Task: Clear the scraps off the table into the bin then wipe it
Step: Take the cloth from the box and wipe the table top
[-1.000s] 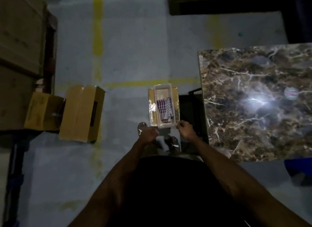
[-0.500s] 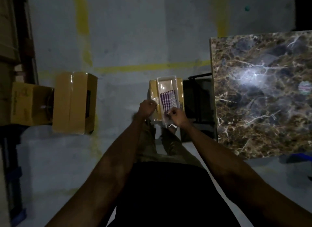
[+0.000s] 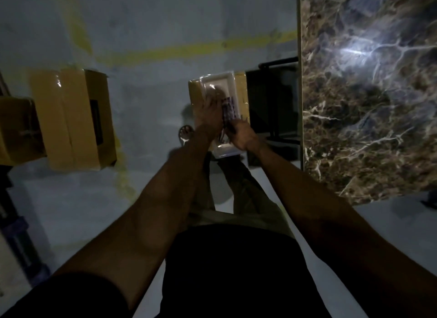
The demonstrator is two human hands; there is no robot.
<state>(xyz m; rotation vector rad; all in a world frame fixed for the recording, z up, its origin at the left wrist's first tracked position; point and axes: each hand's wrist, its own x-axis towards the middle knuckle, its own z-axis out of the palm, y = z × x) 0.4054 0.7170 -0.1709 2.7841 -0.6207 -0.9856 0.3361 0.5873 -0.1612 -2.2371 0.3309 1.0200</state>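
A white plastic tray (image 3: 218, 79) sits on a small cardboard box on the floor, left of the brown marble table (image 3: 369, 100). A purple checkered cloth (image 3: 229, 107) lies inside the tray. My left hand (image 3: 210, 110) reaches into the tray with its fingers stretched out flat beside the cloth; motion blurs it. My right hand (image 3: 241, 134) is at the tray's near end, its fingers curled round the near end of the cloth.
A black open-topped container (image 3: 272, 104) stands between the tray and the table's left edge. Two taped cardboard boxes (image 3: 71, 119) lie on the floor at left. Yellow lines mark the grey floor. My sandalled foot (image 3: 185, 133) is beside the tray.
My head has dropped closer to the tray. My left hand has moved from the tray's near corner into the tray. My right hand has kept its grip on the cloth.
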